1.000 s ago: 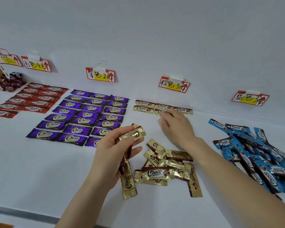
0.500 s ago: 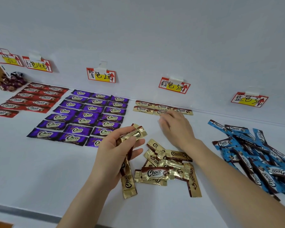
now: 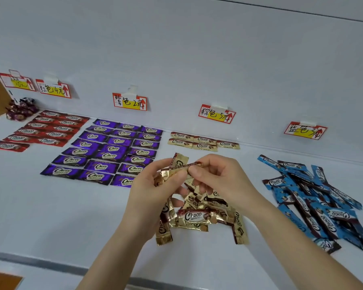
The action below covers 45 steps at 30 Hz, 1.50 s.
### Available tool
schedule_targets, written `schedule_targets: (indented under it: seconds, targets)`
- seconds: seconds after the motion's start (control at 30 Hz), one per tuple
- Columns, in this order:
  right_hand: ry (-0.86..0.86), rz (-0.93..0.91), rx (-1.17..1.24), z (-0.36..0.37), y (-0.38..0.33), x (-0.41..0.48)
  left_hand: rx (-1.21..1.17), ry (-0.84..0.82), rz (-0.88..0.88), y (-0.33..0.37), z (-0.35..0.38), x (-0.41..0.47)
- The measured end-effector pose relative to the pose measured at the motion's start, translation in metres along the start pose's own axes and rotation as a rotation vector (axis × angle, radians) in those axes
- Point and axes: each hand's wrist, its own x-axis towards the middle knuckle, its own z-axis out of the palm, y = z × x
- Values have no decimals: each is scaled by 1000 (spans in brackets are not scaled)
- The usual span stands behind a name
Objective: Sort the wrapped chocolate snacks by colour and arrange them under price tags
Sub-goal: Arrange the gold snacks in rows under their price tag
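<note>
Both hands meet above the middle of the white tabletop [image 3: 50, 206], directly over a loose heap of gold foil-wrapped chocolate bars [image 3: 199, 217]. The left hand [image 3: 153, 191] is curled round a bunch of gold bars [image 3: 172, 171], whose ends stick up past the fingers. The right hand [image 3: 222, 178] pinches a single gold bar [image 3: 195, 164] between thumb and forefinger. It is seen edge-on as a thin strip, and its left end touches the bunch.

The gold bars are long, flat rectangles of shiny, crinkled foil with serrated ends, each carrying a dark brown panel with white "Choco" lettering. In the heap they overlap at all angles.

Farther off, against the white wall, five laid-out gold bars [image 3: 203, 141] lie flat in neat rows below the brown-colour price tag [image 3: 216, 114], a red-edged paper card with a yellow band and handwritten characters.

To the left, glossy purple-wrapped bars [image 3: 113, 151] form a tidy grid under the purple-colour price tag [image 3: 130, 101]. Left again, red-wrapped bars [image 3: 44, 128] lie in columns under the red-colour price tag [image 3: 54, 88].

To the right, blue-wrapped bars [image 3: 314, 201] lie in an overlapping heap near the blue-colour price tag [image 3: 305, 130].

In the far left corner, a small pile of twist-wrapped sweets [image 3: 21, 108] sits below the leftmost price tag [image 3: 17, 82].
</note>
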Motion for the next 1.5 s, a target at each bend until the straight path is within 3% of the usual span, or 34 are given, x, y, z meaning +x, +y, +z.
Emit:
schedule_targets:
  seconds: [0.2,0.43,0.63,0.7,0.87,0.97,1.1,1.2,1.5]
  targets:
    - [53,-40,100,-10,-7,-16,-178,10,-73,8,1,-6]
    - [135,85,493,3,-3,-26,-143,45,-35,3,11,-11]
    - [186,155,562,-3,1,-21,-178,33,-53,1,15,-9]
    - [203,177,350,-26,2,-9,-182,33,-79,1,15,-7]
    - [26,196,-669,-79,31,30,-144,40,-101,-1,14,-3]
    - [-12,209,-1004,-83,53,37,-135,52,-104,-4,15,-1]
    - [310,33,-1005,-71,67,17,-143,88,-119,-6,13,1]
    - [264,-30,-1014,-56,76,0,-144,94,-129,-7,13,2]
    - [299,100,-1020,-71,84,27,-131,76,-152,-8,16,2]
